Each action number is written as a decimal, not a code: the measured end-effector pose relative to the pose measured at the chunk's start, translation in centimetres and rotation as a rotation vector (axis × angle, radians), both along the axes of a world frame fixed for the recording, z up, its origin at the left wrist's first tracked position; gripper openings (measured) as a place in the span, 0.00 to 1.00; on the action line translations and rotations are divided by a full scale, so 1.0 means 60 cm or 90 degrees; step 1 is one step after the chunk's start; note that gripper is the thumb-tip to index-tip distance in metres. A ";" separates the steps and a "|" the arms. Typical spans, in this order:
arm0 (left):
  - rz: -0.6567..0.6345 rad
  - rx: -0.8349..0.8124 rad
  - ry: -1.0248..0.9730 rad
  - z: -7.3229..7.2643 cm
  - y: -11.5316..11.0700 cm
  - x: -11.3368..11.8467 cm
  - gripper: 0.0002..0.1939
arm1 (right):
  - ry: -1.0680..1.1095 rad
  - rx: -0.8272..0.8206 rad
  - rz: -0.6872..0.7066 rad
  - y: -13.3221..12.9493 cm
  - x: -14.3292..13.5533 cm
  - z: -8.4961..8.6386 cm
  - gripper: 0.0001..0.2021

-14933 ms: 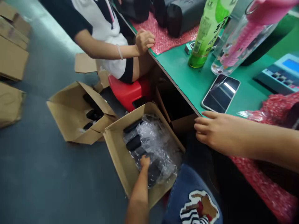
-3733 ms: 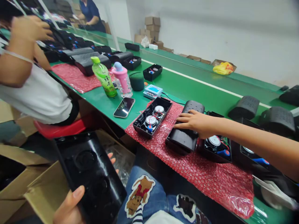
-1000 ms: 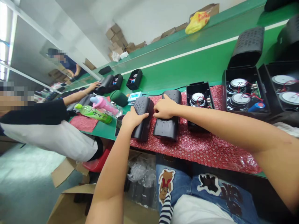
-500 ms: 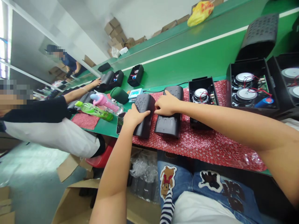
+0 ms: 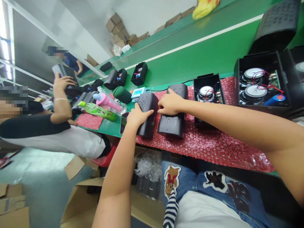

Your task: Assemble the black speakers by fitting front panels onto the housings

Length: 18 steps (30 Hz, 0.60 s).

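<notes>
My left hand (image 5: 138, 116) is closed on the left one of two black speakers (image 5: 147, 103), with its thumb stretched across the dimpled top. Beside it lies a second black speaker (image 5: 171, 127), with my right hand (image 5: 170, 103) resting on it, fingers curled over its left side. Both speakers lie on red bubble wrap (image 5: 201, 144). Just right of them, an open speaker housing (image 5: 196, 87) shows a round driver and red wires. Further right stands a larger open housing (image 5: 240, 66) with two drivers, a circuit board and a blue battery.
Left of my hands are a phone (image 5: 123, 123), a blue-white meter (image 5: 138, 92), a green speaker (image 5: 122, 94), a green bottle (image 5: 99, 111) and a pink bottle (image 5: 109, 103). A co-worker (image 5: 63, 104) sits at the left. Cardboard boxes (image 5: 80, 196) stand below the bench.
The co-worker's arm has drawn back from the bench and now holds up a black speaker. My hands stay on the two speakers; the view has shifted slightly.
</notes>
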<state>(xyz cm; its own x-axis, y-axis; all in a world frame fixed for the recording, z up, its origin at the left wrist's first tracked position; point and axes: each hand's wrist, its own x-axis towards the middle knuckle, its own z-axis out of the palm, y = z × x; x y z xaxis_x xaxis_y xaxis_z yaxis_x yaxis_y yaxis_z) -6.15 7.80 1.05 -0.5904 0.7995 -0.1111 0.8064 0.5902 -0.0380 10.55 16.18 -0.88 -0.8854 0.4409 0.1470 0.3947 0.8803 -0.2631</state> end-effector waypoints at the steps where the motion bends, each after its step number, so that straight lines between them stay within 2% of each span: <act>1: 0.003 0.004 -0.003 -0.002 0.000 0.000 0.55 | -0.003 -0.002 -0.001 0.000 0.000 0.001 0.17; 5: 0.013 0.029 -0.010 -0.017 -0.001 0.004 0.56 | -0.013 -0.006 -0.002 -0.003 0.001 0.005 0.17; 7: 0.006 0.044 -0.019 -0.015 0.000 0.001 0.56 | -0.012 -0.005 -0.006 -0.005 0.001 0.006 0.17; 9: 0.000 0.068 -0.031 0.006 0.000 -0.010 0.53 | -0.010 -0.006 -0.011 -0.005 0.001 0.006 0.17; 13: -0.028 0.197 0.011 0.077 -0.002 -0.035 0.49 | -0.011 -0.014 0.000 -0.003 0.000 0.004 0.17; 15: -0.046 0.237 0.034 0.092 -0.001 -0.034 0.50 | -0.010 -0.014 0.004 -0.003 0.001 0.004 0.17; 16: -0.045 0.232 0.032 0.087 0.001 -0.030 0.51 | -0.008 -0.014 0.004 -0.003 0.001 0.004 0.17; 18: -0.029 0.155 -0.003 0.059 0.007 -0.016 0.54 | -0.008 -0.015 0.005 -0.003 0.000 0.005 0.18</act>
<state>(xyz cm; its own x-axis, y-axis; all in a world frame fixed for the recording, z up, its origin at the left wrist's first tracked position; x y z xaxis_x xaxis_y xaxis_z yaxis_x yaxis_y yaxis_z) -7.11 8.21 4.59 -0.5533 0.8286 0.0857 0.8320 0.5447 0.1054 10.58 15.97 -0.55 -0.8904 0.4374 0.1259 0.3912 0.8769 -0.2792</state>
